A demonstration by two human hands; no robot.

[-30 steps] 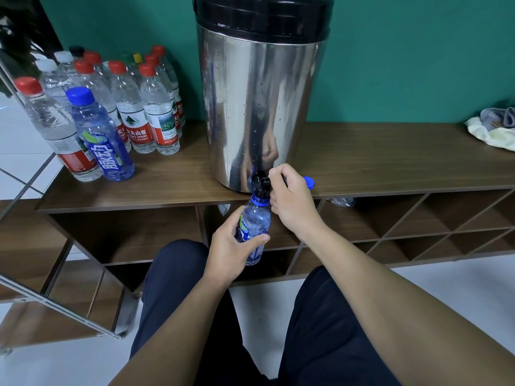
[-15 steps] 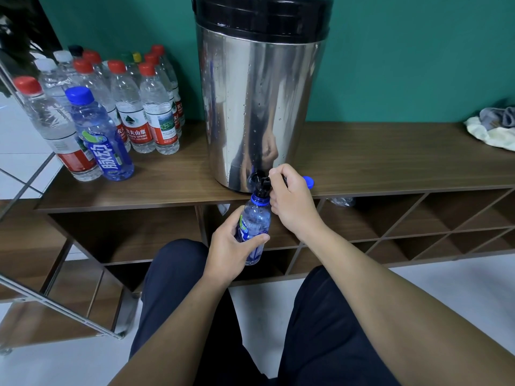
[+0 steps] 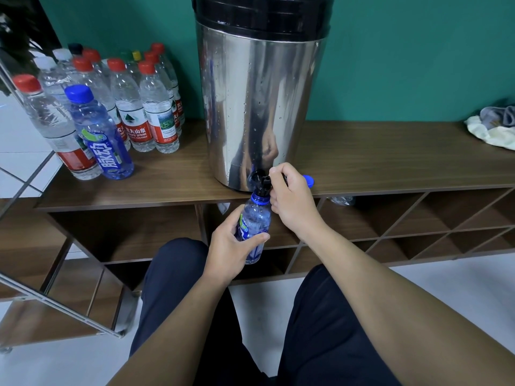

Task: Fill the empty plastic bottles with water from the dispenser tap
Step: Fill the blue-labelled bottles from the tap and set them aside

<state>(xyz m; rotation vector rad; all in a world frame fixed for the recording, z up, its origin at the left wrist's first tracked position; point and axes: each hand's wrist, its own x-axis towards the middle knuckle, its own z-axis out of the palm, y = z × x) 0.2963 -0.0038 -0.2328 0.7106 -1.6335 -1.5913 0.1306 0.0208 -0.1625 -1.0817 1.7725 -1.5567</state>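
**Blue bottle held under the tap**

The blue bottle (image 3: 254, 227) hangs below the front edge of the bench (image 3: 390, 162), at the centre of the frame, its open neck right up under the black tap (image 3: 260, 181) of the steel dispenser (image 3: 259, 112). The left hand (image 3: 227, 250) is wrapped round the bottle's lower half, thumb across the front, holding it upright. The right hand (image 3: 292, 200) sits just above and to the right of the bottle's neck, fingers curled round the tap's handle. A blue cap (image 3: 308, 180) lies on the bench just past that hand. In the upper left of the frame a cluster of capped bottles (image 3: 131, 107) stands on the bench, and a crumpled cloth (image 3: 493, 129) lies at the far right.
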